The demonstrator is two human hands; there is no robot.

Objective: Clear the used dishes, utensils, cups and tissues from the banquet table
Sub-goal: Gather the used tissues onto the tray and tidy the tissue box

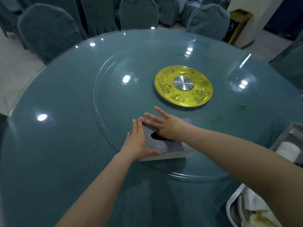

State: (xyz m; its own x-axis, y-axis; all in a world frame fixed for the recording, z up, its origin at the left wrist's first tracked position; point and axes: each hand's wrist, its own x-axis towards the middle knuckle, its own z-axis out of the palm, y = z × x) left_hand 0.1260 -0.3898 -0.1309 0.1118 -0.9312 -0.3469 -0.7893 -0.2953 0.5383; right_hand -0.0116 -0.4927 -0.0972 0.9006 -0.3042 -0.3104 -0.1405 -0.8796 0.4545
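Two bare hands meet on a grey rectangular tissue box lying near the front edge of the round glass turntable on the blue-green banquet table. The left hand lies against the box's left side, fingers straight, thumb along the front edge. The right hand rests flat on top, fingers spread, partly covering the dark oval opening.

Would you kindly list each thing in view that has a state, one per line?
tissue box: flat on the glass turntable, no tissue showing at its opening
left hand: open, fingers straight along the box's left side
right hand: open, pressed flat on the box top
metal trays: at the right, holding cleared white dishes and tissues
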